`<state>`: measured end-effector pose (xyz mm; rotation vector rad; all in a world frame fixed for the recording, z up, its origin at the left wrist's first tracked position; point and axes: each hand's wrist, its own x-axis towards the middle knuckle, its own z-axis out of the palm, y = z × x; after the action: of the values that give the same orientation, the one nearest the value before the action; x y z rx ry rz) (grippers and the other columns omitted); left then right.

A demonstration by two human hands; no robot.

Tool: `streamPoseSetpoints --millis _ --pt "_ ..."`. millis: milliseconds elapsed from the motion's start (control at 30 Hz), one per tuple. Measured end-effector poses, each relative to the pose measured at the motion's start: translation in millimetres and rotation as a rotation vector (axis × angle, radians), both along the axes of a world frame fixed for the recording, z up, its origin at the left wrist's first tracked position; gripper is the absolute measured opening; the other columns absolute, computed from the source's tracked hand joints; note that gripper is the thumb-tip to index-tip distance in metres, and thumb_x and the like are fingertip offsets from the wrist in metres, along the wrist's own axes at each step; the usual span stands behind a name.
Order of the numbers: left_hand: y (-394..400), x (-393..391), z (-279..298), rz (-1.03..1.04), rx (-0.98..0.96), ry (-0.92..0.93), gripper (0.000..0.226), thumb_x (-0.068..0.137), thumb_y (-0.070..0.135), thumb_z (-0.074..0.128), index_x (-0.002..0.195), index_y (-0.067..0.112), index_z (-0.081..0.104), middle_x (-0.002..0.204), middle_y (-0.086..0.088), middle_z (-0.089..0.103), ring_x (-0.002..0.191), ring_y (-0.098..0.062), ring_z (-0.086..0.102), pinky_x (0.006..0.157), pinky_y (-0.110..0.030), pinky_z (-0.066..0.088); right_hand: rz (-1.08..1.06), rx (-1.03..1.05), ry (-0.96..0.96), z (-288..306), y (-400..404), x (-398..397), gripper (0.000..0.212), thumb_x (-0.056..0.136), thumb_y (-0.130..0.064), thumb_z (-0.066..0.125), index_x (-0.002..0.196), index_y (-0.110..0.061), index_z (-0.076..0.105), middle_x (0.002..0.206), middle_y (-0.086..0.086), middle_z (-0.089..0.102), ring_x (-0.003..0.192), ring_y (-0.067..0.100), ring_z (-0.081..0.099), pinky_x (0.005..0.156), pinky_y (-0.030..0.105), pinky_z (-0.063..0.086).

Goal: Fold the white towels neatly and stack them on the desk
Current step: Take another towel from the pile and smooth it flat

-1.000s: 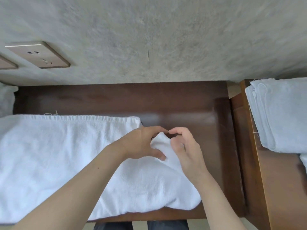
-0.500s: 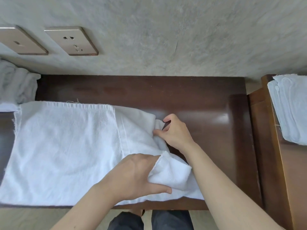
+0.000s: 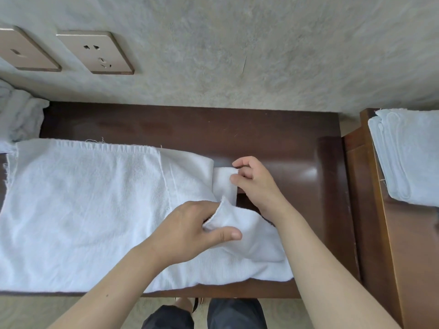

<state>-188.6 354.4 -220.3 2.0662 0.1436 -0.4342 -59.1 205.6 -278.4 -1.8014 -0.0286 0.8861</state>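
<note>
A white towel (image 3: 78, 210) lies spread across the dark wooden desk (image 3: 273, 138), covering its left and middle. My left hand (image 3: 190, 229) grips a corner of the towel near the desk's front, thumb over the cloth. My right hand (image 3: 254, 184) pinches the towel's far right corner between thumb and fingers, just above the desk. A stack of folded white towels (image 3: 408, 155) sits on the lighter wooden surface at the right.
A crumpled pile of white towels (image 3: 19, 115) lies at the far left by the wall. Two wall sockets (image 3: 97, 53) sit on the grey wall above the desk. A raised wooden unit (image 3: 408, 245) adjoins the desk on the right. My legs show below the front edge.
My two hands have drawn apart along the towel's right edge. The left moved toward the front with one corner, the right stayed at the far corner and stretched it out flat.
</note>
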Motion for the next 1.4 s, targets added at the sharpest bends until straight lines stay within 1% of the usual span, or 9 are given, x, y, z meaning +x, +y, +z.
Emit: streamPoseSetpoints --millis 133,267,400,567,800,933,1067,1233,1400 --pt "-8.3 11.0 -5.9 0.112 0.072 -0.004 0.089 0.066 0.096 0.044 0.068 0.008 0.054 0.062 -0.006 0.057 0.059 -0.022 0.053 0.054 -0.039 0.042 -0.096 0.129 0.097 4.1 -19.2 7.5 0.018 0.096 -0.001 0.056 0.111 -0.009 0.062 0.086 0.004 0.069 0.084 0.02 0.068 0.078 0.037 0.058" --pt "-14.5 29.5 -7.7 0.198 0.067 0.001 0.081 0.059 0.086 0.063 0.064 0.006 0.054 0.053 -0.007 0.047 0.049 -0.018 0.039 0.048 -0.026 0.028 -0.213 0.222 0.104 5.9 -42.1 12.0 0.016 0.1 -0.002 0.053 0.111 -0.009 0.063 0.092 0.004 0.073 0.088 0.018 0.07 0.08 0.033 0.059" --pt "-21.5 52.4 -7.2 0.128 0.021 0.0 0.079 0.06 0.075 0.07 0.067 -0.002 0.055 0.054 -0.008 0.043 0.05 -0.015 0.035 0.049 -0.036 0.028 -0.438 0.251 0.058 12.2 -67.5 27.0 0.016 0.102 -0.007 0.05 0.108 -0.014 0.063 0.099 0.005 0.071 0.091 0.016 0.067 0.078 0.033 0.056" --pt "-33.9 97.3 -5.4 -0.006 0.078 -0.106 0.078 0.062 0.071 0.068 0.065 -0.004 0.051 0.055 -0.011 0.039 0.051 -0.014 0.031 0.05 -0.025 0.026 -0.5 -0.055 -0.207 15.0 -92.0 58.8 0.02 0.099 -0.014 0.051 0.105 -0.03 0.064 0.106 -0.008 0.067 0.102 0.009 0.064 0.088 0.036 0.056" --pt "-51.5 170.6 -22.6 -0.126 0.036 -0.111 0.073 0.065 0.069 0.077 0.067 0.0 0.052 0.064 -0.012 0.051 0.059 -0.023 0.044 0.058 -0.04 0.039 -0.325 -0.345 -0.391 -5.5 -89.9 101.1 0.019 0.101 -0.014 0.055 0.112 -0.028 0.059 0.091 -0.016 0.059 0.086 0.002 0.057 0.066 0.016 0.039" --pt "-62.7 200.7 -38.9 -0.173 0.041 -0.101 0.063 0.071 0.059 0.078 0.076 -0.001 0.062 0.075 -0.018 0.058 0.07 -0.036 0.051 0.065 -0.049 0.044 -0.28 -0.3 -0.316 -12.8 -97.8 102.3 0.025 0.096 -0.015 0.062 0.117 -0.028 0.059 0.093 -0.008 0.066 0.087 0.009 0.063 0.073 0.025 0.05" --pt "-71.6 217.5 -44.7 -0.214 0.019 -0.057 0.043 0.074 0.042 0.084 0.077 0.002 0.068 0.08 -0.019 0.062 0.073 -0.037 0.053 0.066 -0.049 0.044 -0.293 -0.197 0.014 -10.7 -112.9 77.5 0.036 0.086 -0.021 0.076 0.114 -0.027 0.054 0.089 0.0 0.07 0.081 0.013 0.067 0.07 0.031 0.056" --pt "-80.0 212.4 -47.3 -0.124 -0.072 0.0 0.018 0.072 0.032 0.089 0.081 0.021 0.077 0.083 0.012 0.07 0.08 -0.001 0.063 0.075 -0.013 0.044 -0.202 -0.086 0.167 -5.8 -116.3 67.8 0.004 0.09 -0.012 0.069 0.09 -0.007 0.069 0.058 -0.011 0.062 0.055 0.005 0.056 0.054 0.019 0.045" --pt "-74.3 205.9 -51.1 -0.111 -0.15 -0.016 0.027 0.069 0.032 0.089 0.092 0.025 0.078 0.104 0.015 0.072 0.104 -0.001 0.065 0.093 -0.012 0.043 -0.242 0.043 0.057 4.5 -118.1 73.5 0.013 0.094 -0.026 0.071 0.098 -0.014 0.072 0.091 0.011 0.073 0.076 0.019 0.067 0.067 0.034 0.053"
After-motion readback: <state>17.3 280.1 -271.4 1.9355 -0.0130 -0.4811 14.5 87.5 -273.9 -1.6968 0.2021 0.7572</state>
